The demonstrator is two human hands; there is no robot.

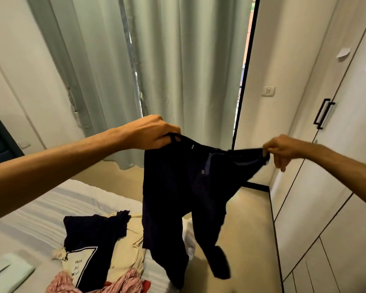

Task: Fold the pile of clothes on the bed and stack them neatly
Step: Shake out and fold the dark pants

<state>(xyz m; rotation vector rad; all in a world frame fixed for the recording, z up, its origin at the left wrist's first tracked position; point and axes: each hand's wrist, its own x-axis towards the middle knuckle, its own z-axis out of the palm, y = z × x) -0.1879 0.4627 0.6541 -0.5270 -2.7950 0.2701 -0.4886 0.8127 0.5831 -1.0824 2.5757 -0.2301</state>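
Dark navy trousers (184, 187) — pale green curtains (156, 60), white-and-grey striped bedsheet (57, 206), pink crinkled cloth (123, 282).

Soft daylight filters through the pale green curtains (161, 66) and a bright gap beside them, leaving the room evenly but dimly lit. The dark trousers (184, 199) read almost black, their lower legs motion-blurred. Wide-angle distortion bends the wardrobe doors (334, 187) at the frame's edge.

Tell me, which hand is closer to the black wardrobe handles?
The right hand. It pinches the dark trousers at one waistband end, just below and left of the wardrobe handles. The left hand holds the other end, far off toward the curtain.
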